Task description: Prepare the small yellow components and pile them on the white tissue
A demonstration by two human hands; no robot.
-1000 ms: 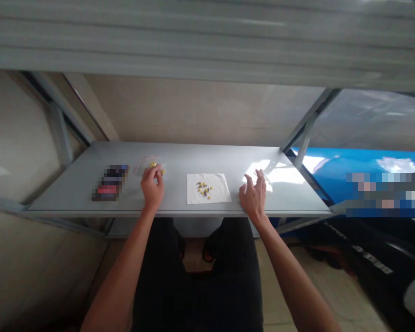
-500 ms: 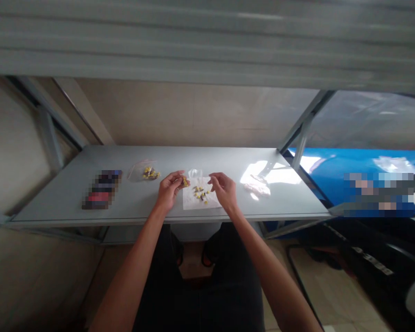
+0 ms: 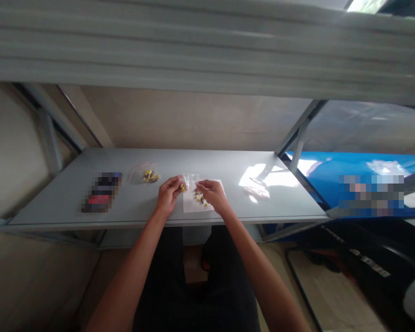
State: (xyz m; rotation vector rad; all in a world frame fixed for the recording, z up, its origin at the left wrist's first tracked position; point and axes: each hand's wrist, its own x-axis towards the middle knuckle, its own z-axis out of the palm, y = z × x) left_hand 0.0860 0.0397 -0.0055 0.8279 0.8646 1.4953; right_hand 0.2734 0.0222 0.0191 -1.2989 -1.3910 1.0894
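My left hand (image 3: 168, 197) is closed on a small clear plastic bag (image 3: 192, 177) that has yellow and dark pieces at its lower left corner. My right hand (image 3: 213, 193) is just right of the bag, its thumb and fingers pinched together; whatever lies between the fingertips is too small to make out. Below the fingers, several small yellow and dark pieces (image 3: 199, 198) lie loose on a white sheet of paper (image 3: 191, 208). The right hand covers part of this sheet.
Left of my hands lies another clear bag (image 3: 138, 172) with yellow and dark pieces (image 3: 151, 175). A pixelated dark and red object (image 3: 102, 192) is farther left. Crumpled clear plastic (image 3: 257, 189) lies at the right in sunlight. Metal shelf posts (image 3: 300, 133) stand beside a blue surface (image 3: 332, 166).
My right hand has moved left from the sheet's right side to the bag, and its fingers have come closer together. The left hand still holds the bag. The view has shifted slightly.
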